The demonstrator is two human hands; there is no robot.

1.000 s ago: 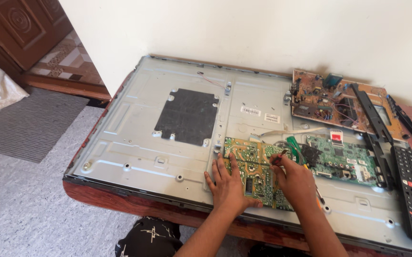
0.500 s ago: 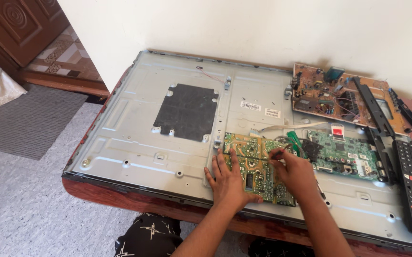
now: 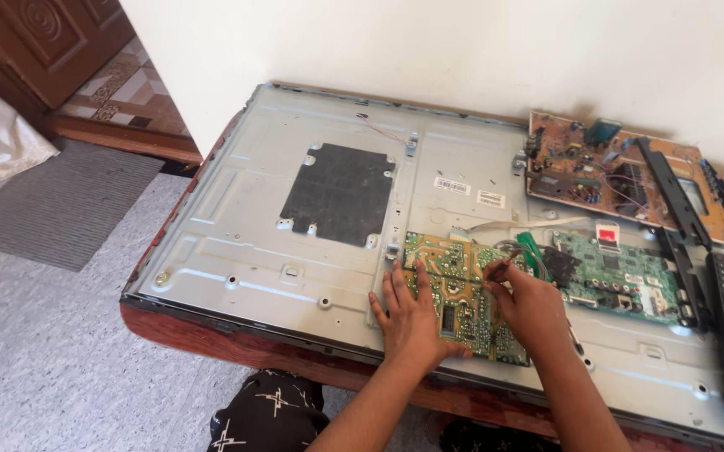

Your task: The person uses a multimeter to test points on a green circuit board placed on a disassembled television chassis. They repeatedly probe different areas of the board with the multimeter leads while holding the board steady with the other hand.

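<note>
Low in the frame's middle, the left hand (image 3: 410, 322) lies flat, fingers spread, on a yellow-green circuit board (image 3: 462, 293) studded with solder points. Beside it, the right hand (image 3: 534, 305) pinches a green-handled screwdriver (image 3: 531, 251) over that board. Both rest on a grey metal panel (image 3: 295, 251) bearing two small white rectangular labels (image 3: 469, 191) right of centre.

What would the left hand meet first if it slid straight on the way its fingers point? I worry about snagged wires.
Probably the far edge of the yellow-green circuit board under the left hand, then bare metal back panel; depth is unclear.
</note>
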